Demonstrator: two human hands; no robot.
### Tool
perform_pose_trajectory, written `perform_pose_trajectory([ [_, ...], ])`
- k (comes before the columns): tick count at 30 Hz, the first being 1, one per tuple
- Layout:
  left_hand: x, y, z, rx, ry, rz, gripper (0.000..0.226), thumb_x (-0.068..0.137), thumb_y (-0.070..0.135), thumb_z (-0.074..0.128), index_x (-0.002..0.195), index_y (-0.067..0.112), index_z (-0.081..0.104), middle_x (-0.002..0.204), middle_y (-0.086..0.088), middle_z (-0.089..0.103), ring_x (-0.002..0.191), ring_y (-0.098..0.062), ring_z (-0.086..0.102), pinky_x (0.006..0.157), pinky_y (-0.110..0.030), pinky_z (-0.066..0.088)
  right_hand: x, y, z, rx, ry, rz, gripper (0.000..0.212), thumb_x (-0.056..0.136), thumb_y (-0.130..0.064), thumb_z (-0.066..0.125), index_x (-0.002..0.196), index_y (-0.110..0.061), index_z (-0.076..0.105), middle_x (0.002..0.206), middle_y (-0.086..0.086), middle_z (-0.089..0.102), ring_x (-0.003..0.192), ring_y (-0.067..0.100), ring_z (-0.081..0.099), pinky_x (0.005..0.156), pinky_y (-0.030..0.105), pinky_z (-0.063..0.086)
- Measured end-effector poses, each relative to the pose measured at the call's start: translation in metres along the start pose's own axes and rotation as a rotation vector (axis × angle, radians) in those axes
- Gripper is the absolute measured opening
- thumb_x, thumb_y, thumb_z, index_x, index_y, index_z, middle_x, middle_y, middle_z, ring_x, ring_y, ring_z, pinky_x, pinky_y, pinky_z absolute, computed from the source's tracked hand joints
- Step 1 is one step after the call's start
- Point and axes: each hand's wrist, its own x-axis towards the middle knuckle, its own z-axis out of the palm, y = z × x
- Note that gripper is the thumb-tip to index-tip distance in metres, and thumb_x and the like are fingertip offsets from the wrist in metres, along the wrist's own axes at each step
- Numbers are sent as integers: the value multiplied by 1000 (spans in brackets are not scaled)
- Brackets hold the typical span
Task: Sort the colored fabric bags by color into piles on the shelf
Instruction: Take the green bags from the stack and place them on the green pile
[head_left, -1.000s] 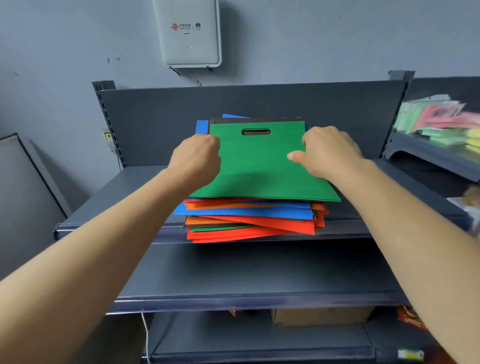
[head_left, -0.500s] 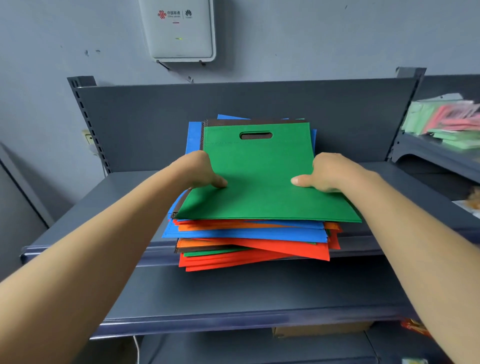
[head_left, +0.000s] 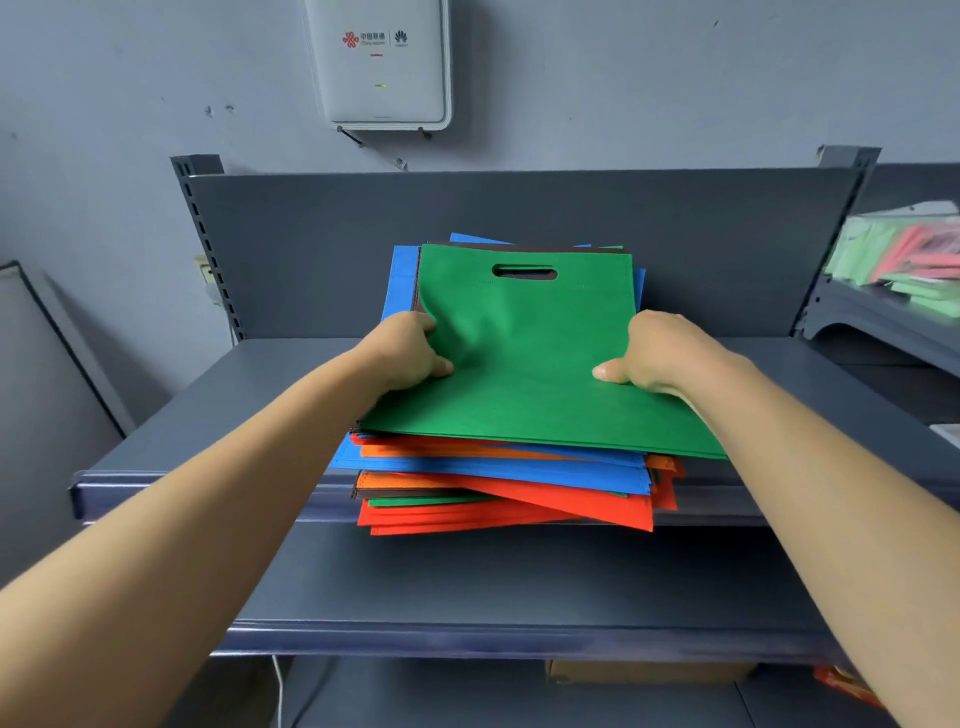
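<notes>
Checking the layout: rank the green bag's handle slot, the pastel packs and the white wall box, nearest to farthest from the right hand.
From the right hand:
1. handle slot of the green bag it grips, just up-left.
2. pastel packs, side shelf, far right.
3. white wall box, high up-left.

A single wide-angle camera worn on the person's head looks forward and somewhat down from close range, along both outstretched forearms (head_left: 208, 509), onto the grey shelf (head_left: 218, 405) and the wall (head_left: 623, 78) directly behind it.
</notes>
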Motion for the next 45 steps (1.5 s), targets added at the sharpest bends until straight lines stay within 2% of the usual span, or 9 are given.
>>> perform_pose_trajectory([
  [5,-11,4,3,238,16,192,42,91,-1,45,129,13,55,127,-13,57,111,-31,54,81,-29,41,0,0,2,-27,112,-9,7,86,1,53,93,-1,53,115,20,55,90,31,53,69,33,42],
  [9,-22,12,5,289,58,263,57,87,-9,35,132,22,55,128,-14,58,109,-34,57,89,-34,46,-1,4,2,-45,87,-60,51,79,15,37,127,4,52,129,19,52,113,34,56,90,43,52],
  [12,-27,14,5,254,123,274,61,86,-12,35,134,21,52,131,-13,57,114,-33,55,92,-33,44,-3,9,-1,-27,98,-88,50,80,15,38,125,3,53,129,19,52,111,33,57,87,44,53],
  [17,-34,12,-1,142,267,199,56,84,-11,36,137,7,36,120,-21,56,107,-39,54,88,-45,45,-13,13,-4,79,185,-143,49,86,13,39,131,-2,50,134,15,48,91,27,58,59,30,48],
  [19,-39,13,-4,144,314,193,57,82,-10,35,136,7,27,101,-21,52,94,-41,53,76,-45,43,-17,12,-5,126,222,-174,52,88,11,42,136,-6,45,139,13,45,99,26,57,64,27,44],
  [25,-55,7,-7,276,330,28,32,86,-8,36,111,5,52,119,-20,37,78,-34,45,74,-41,41,-31,1,-6,134,232,-297,51,91,6,45,139,-10,43,142,13,42,106,29,57,71,27,43],
  [29,-76,-6,-9,304,340,-67,26,85,-8,37,94,14,47,118,-20,36,75,-32,42,72,-39,39,-42,-15,1,69,241,-384,32,90,4,48,122,0,56,128,17,53,109,32,55,91,40,48],
  [34,-103,-19,-11,283,422,-152,27,83,-7,37,104,-4,52,116,-21,35,76,-35,43,75,-44,44,-56,-36,11,20,203,-545,38,92,-3,47,131,-5,48,134,13,43,117,32,50,97,39,43],
  [45,-193,-53,-15,244,628,-223,50,78,-14,38,126,0,44,126,-14,32,90,-43,54,84,-51,45,-100,-92,35,174,276,-715,37,87,2,45,123,-1,52,129,15,44,111,38,53,91,44,45],
])
